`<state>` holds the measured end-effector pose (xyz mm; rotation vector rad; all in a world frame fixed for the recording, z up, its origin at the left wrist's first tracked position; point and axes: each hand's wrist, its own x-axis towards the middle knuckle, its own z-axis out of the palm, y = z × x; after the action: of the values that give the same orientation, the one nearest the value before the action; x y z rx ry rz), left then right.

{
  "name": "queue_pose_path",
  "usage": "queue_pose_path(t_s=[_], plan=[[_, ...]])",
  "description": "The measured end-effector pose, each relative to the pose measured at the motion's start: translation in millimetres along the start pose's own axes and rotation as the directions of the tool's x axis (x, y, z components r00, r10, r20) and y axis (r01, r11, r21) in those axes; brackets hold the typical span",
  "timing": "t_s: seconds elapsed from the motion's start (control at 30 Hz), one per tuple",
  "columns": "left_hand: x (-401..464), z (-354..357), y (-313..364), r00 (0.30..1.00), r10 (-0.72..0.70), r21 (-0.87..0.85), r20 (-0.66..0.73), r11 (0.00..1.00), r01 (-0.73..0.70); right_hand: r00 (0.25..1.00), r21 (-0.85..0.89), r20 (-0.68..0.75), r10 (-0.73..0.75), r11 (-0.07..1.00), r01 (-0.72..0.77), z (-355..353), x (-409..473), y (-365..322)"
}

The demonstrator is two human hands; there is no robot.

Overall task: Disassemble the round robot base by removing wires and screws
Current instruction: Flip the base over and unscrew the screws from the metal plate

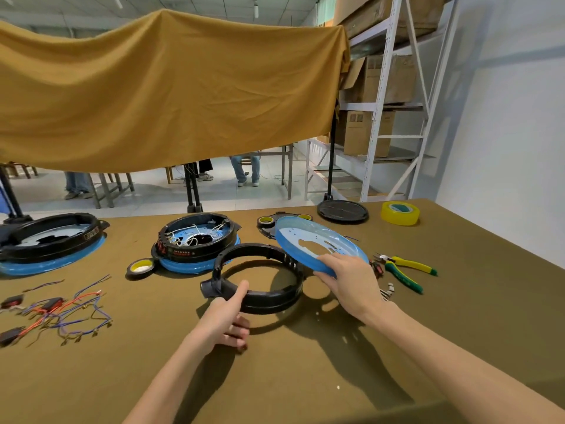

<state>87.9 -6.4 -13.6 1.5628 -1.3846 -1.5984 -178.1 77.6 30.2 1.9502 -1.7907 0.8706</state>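
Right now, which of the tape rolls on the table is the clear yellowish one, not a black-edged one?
The tape roll at the far right, beyond the pliers. It is pale translucent yellow all round; the other two rolls have black outsides.

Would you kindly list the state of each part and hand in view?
Black ring: separated, gripped by left hand.
Blue disc: lifted, tilted, held by right hand.
Middle base: open, white wires inside.
Left base: open.
Loose wires: removed, on table.
Pliers: lying idle.
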Motion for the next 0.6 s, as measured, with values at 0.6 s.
queue_pose_path(t_s=[0.6], plan=[[42,22,10,0.914,0.4,0.146,-0.069,0.91,-0.388,0.877,0.867,0.006,0.48,0.435,-0.244,-36,30,-11]])
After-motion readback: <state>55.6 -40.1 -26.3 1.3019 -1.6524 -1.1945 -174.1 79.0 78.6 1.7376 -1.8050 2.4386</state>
